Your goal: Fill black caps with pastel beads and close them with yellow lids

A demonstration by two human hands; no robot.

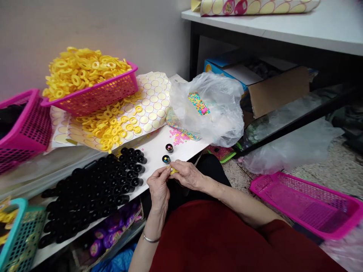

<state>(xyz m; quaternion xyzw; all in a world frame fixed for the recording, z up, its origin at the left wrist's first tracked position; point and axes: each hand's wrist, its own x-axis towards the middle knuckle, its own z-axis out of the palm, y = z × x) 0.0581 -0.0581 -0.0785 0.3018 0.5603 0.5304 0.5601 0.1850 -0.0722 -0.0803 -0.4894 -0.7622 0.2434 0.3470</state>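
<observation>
My left hand (159, 186) and my right hand (189, 174) meet at the front edge of the white table, fingers pinched together. Between their fingertips is a small yellow ring (172, 170), partly covered by the fingers. Just beyond stand two small black cups (166, 159) with coloured beads inside. To the left, many black cups (93, 189) are packed close together, several showing their open mouths. Loose yellow rings (113, 126) lie spread on a sticker sheet (154, 100) with round labels.
A pink basket (104, 94) heaped with yellow rings stands at the back. A clear plastic bag (224, 102) holds coloured beads, with pink beads (180, 136) spilled beside it. An open cardboard box (279, 90) sits under the right table. Another pink basket (306, 204) lies lower right.
</observation>
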